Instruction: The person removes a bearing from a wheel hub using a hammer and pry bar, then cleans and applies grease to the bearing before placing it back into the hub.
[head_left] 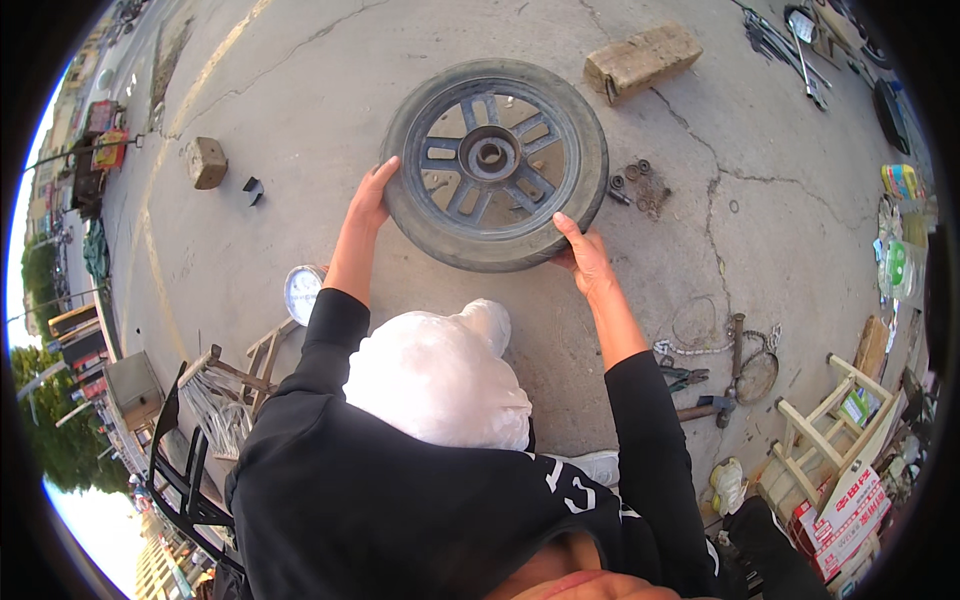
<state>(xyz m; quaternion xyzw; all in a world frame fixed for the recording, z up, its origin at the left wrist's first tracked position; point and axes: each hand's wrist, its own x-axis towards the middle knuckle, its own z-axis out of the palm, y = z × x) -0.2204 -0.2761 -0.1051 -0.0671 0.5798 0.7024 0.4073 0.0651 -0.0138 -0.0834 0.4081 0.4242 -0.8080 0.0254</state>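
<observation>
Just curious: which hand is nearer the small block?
Left. The left hand holds the wheel on the side toward the small block; the right hand, at lower right, is farther.

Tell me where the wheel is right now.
The wheel is at the upper centre of the head view, between the left hand and the right hand, with a wood block off its upper right.
</observation>
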